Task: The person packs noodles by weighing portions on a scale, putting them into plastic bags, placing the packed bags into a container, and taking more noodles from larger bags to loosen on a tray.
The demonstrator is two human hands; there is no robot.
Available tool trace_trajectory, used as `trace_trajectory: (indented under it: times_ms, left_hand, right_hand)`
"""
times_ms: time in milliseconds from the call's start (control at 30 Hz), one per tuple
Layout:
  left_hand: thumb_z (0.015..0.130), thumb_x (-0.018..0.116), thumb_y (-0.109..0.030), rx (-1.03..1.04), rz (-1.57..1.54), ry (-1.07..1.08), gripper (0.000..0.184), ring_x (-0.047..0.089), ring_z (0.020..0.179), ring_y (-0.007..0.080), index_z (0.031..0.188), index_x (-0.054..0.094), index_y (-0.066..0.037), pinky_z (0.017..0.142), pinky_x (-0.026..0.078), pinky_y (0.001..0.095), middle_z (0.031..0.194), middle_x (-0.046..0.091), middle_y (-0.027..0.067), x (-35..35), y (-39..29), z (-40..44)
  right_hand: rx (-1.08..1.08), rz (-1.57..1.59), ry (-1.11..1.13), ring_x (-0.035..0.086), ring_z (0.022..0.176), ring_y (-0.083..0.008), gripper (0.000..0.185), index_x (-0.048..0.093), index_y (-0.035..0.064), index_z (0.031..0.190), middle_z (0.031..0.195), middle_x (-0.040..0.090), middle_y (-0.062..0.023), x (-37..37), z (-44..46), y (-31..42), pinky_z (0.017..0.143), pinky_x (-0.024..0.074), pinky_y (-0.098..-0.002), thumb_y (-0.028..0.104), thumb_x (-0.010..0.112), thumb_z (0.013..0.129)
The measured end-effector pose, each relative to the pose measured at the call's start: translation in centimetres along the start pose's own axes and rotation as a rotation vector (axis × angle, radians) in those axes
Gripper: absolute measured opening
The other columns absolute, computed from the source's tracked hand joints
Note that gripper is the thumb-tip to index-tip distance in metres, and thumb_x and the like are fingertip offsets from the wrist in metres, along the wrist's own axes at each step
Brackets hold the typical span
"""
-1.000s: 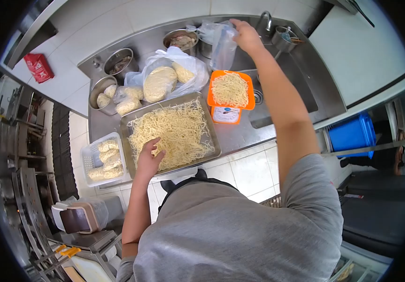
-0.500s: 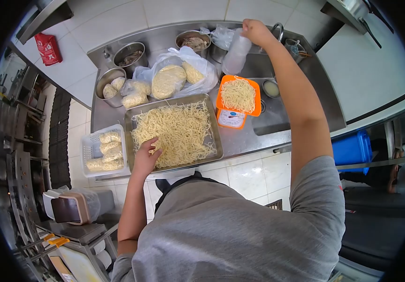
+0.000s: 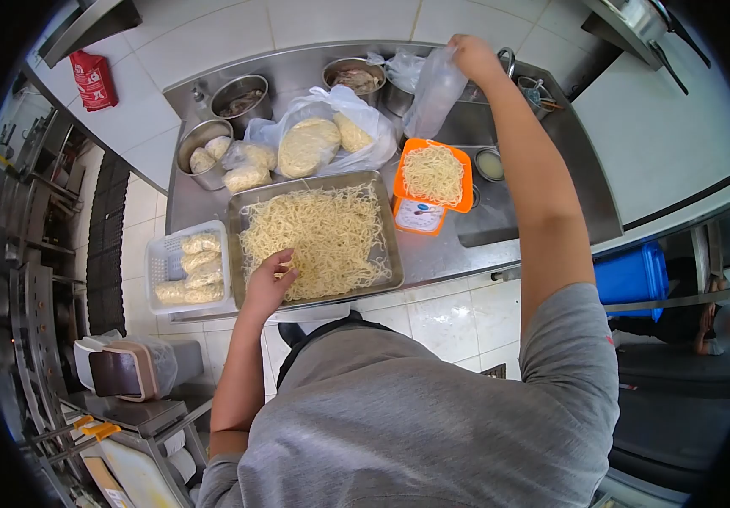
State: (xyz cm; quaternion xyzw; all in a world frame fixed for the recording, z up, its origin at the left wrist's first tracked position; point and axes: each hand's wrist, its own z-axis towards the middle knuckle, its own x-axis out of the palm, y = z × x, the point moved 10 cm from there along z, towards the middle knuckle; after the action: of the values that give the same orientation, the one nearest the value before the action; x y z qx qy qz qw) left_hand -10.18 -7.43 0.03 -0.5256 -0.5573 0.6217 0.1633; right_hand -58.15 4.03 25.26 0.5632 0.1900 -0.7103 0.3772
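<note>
My right hand is closed on the top of a clear plastic bag, which hangs over the counter behind an orange tray of noodles. That tray sits on a scale. With fingers apart, my left hand rests at the near left edge of the noodles in a large metal tray. White bags of noodles lie behind the metal tray. A white basket to its left holds several packed portions.
Metal pots stand along the back of the counter. At the right is a sink with a small bowl and a faucet. A blue bin stands below at the right. Part of a person shows at the far right.
The right hand has raised the plastic bag slightly and shifted it right, away from the other bags. My left hand stays over the noodles. The camera view has moved a little.
</note>
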Motion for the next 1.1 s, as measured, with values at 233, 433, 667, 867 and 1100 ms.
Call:
trace_trajectory:
  times_ms: [233,433,667,867,1100]
  left_hand:
    - [0.084,0.063,-0.013,0.011,-0.003,-0.022,0.044,0.060,0.096,0.0202,0.126,0.052,-0.007,0.081,0.049,0.0310,0.117,0.060,0.0127,-1.1,-0.5,-0.4]
    - [0.092,0.053,-0.014,0.010,-0.817,0.036,0.053,0.049,0.115,0.0180,0.140,0.034,-0.012,0.094,0.042,0.0306,0.138,0.041,0.0098,-0.9,-6.2,0.6]
    - [0.089,0.057,-0.016,0.074,-1.095,-0.136,0.034,0.058,0.095,0.0158,0.121,0.051,-0.007,0.082,0.049,0.0305,0.111,0.057,0.0097,-1.1,-8.2,1.6]
    - [0.082,0.064,-0.007,-0.088,-0.521,-0.558,0.008,0.059,0.063,0.0110,0.085,0.057,-0.005,0.059,0.051,0.0261,0.073,0.060,0.0024,-4.9,-5.4,-0.5]
    - [0.071,0.057,0.012,0.237,-0.374,-0.576,0.016,0.059,0.083,0.0143,0.071,0.054,-0.004,0.068,0.050,0.0271,0.094,0.058,0.0082,-6.0,-7.1,-1.2]
  right_hand:
    - [-0.173,0.133,-0.455,0.062,0.086,-0.0278,0.029,0.061,0.0077,0.109,0.099,0.065,-0.0152,-8.9,-1.5,3.2,0.078,0.0484,-0.0337,0.014,0.059,0.081]
    - [0.043,1.199,-0.135,0.063,0.087,-0.0203,0.026,0.061,0.0046,0.110,0.098,0.065,-0.0099,-8.4,-10.2,10.2,0.078,0.0493,-0.0319,0.012,0.058,0.085]
    - [0.169,1.211,0.478,0.054,0.100,-0.0167,0.038,0.057,0.0056,0.118,0.111,0.059,-0.0082,11.4,-19.2,16.5,0.089,0.0430,-0.0317,0.014,0.065,0.082]
    - [-0.189,1.098,-0.011,0.038,0.123,-0.0245,0.069,0.040,0.0088,0.134,0.140,0.034,-0.0118,8.4,-23.7,21.1,0.101,0.0331,-0.0381,0.011,0.071,0.072]
    - [-0.088,0.760,0.315,0.036,0.128,-0.0319,0.070,0.044,0.0105,0.130,0.140,0.037,-0.0160,17.8,-24.3,20.5,0.106,0.0299,-0.0401,0.017,0.075,0.068]
